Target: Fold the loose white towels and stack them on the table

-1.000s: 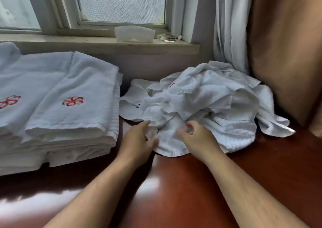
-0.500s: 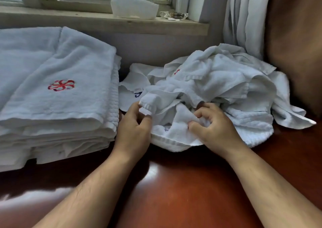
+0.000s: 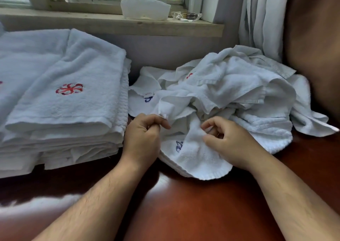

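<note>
Left hand (image 3: 142,139) has its fingers curled and pinches a corner of white cloth at the near edge of the loose pile (image 3: 239,93), and I see the right hand (image 3: 228,143) pinching a fold of the front towel (image 3: 193,157), the one with a blue mark, between thumb and fingertips. I cannot tell whether both hold the same towel. That front towel lies on the brown table (image 3: 193,213), with the folded stack (image 3: 70,108) just left of the left hand.

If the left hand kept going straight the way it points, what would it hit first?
Most likely the towel pile: the left hand pinches a corner at its near edge, with more crumpled cloth straight beyond.
</note>
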Demonstrator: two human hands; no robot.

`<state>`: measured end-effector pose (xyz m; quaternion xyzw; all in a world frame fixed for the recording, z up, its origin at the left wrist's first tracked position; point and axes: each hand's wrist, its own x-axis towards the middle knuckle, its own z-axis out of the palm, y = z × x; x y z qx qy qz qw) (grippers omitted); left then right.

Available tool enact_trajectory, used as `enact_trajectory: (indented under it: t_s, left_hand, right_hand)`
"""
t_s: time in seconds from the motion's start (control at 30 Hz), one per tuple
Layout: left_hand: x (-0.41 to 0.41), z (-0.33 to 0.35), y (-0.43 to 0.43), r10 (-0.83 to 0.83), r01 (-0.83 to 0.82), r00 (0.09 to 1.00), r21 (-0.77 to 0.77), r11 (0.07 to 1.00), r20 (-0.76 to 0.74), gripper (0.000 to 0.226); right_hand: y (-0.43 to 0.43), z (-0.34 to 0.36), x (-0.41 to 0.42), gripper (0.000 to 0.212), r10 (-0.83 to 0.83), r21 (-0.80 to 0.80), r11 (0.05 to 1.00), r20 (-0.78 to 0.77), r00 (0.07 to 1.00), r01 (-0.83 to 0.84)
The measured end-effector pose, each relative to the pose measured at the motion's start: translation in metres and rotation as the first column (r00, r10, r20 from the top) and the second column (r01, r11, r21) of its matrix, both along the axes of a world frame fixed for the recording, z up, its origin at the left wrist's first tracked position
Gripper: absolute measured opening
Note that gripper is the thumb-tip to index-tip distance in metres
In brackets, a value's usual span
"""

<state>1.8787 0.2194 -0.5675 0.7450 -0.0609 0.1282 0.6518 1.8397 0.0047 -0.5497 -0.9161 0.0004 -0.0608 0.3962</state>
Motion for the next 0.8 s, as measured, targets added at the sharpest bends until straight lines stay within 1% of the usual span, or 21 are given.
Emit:
enact_trajectory:
  t_s: [0.07, 0.1, 0.13, 0.2, 0.23, 0.27, 0.37, 0.43, 0.5, 0.57, 0.63, 0.67, 0.7, 0.73, 0.8]
  left_hand:
    - [0.001, 0.000, 0.000, -0.035, 0.036, 0.999, 0.041, 0.999, -0.026, 0.048]
    - [0.002, 0.000, 0.001, -0.059, 0.064, 0.997, 0.093, 0.994, -0.049, 0.044]
    - [0.002, 0.000, 0.001, -0.082, 0.092, 0.994, 0.158, 0.983, -0.069, 0.040]
    - [0.003, -0.001, 0.002, -0.112, 0.129, 0.991, 0.289, 0.949, -0.075, 0.037]
    - [0.002, -0.002, 0.002, -0.123, 0.138, 0.990, 0.342, 0.929, -0.067, 0.040]
    - [0.001, -0.002, 0.002, -0.131, 0.144, 0.990, 0.388, 0.910, -0.059, 0.047]
    - [0.000, -0.002, 0.004, -0.164, 0.169, 0.985, 0.489, 0.856, -0.054, 0.066]
    - [0.000, -0.001, 0.004, -0.193, 0.183, 0.981, 0.496, 0.849, -0.032, 0.066]
    - [0.000, -0.001, 0.005, -0.198, 0.177, 0.980, 0.469, 0.866, -0.003, 0.056]
    - [-0.001, -0.001, 0.005, -0.197, 0.183, 0.980, 0.435, 0.882, -0.011, 0.050]
    - [-0.001, -0.002, 0.005, -0.186, 0.185, 0.982, 0.430, 0.884, -0.039, 0.050]
    - [-0.001, -0.002, 0.006, -0.181, 0.185, 0.982, 0.433, 0.882, -0.051, 0.053]
    - [0.000, -0.002, 0.006, -0.179, 0.189, 0.982, 0.433, 0.882, -0.064, 0.059]
    - [0.001, -0.002, 0.006, -0.186, 0.200, 0.980, 0.424, 0.883, -0.075, 0.064]
    - [-0.001, 0.000, 0.007, -0.204, 0.217, 0.976, 0.420, 0.881, -0.076, 0.065]
  right_hand:
    - [0.001, 0.000, 0.000, 0.019, -0.003, 0.018, 1.000, -0.016, 1.000, 0.003]
    - [0.001, 0.000, 0.001, 0.015, 0.007, -0.011, 1.000, -0.007, 1.000, -0.007]
    - [0.003, 0.000, 0.001, 0.006, 0.027, -0.052, 0.998, -0.005, 1.000, -0.027]
    - [0.006, -0.002, 0.001, 0.008, 0.083, -0.150, 0.985, -0.023, 0.996, -0.086]
    - [0.006, -0.002, 0.000, 0.009, 0.110, -0.174, 0.978, -0.031, 0.993, -0.114]
    - [0.007, -0.001, -0.001, 0.011, 0.140, -0.162, 0.976, -0.032, 0.990, -0.144]
    - [0.008, 0.004, -0.007, 0.015, 0.256, -0.047, 0.966, -0.001, 0.967, -0.256]
    - [0.009, 0.007, -0.010, 0.018, 0.324, -0.018, 0.946, -0.017, 0.946, -0.324]
    - [0.012, 0.010, -0.013, 0.019, 0.408, 0.022, 0.913, -0.052, 0.912, -0.407]
    - [0.011, 0.012, -0.016, 0.020, 0.489, 0.067, 0.872, -0.097, 0.867, -0.485]
    - [0.010, 0.015, -0.017, 0.021, 0.534, 0.148, 0.844, -0.137, 0.834, -0.516]
    - [0.009, 0.015, -0.017, 0.020, 0.529, 0.199, 0.843, -0.139, 0.837, -0.499]
    - [0.008, 0.015, -0.015, 0.019, 0.494, 0.229, 0.858, -0.123, 0.860, -0.460]
    - [0.007, 0.014, -0.012, 0.020, 0.425, 0.225, 0.890, -0.090, 0.901, -0.397]
    - [0.005, 0.008, -0.004, 0.019, 0.230, 0.145, 0.964, -0.019, 0.973, -0.224]
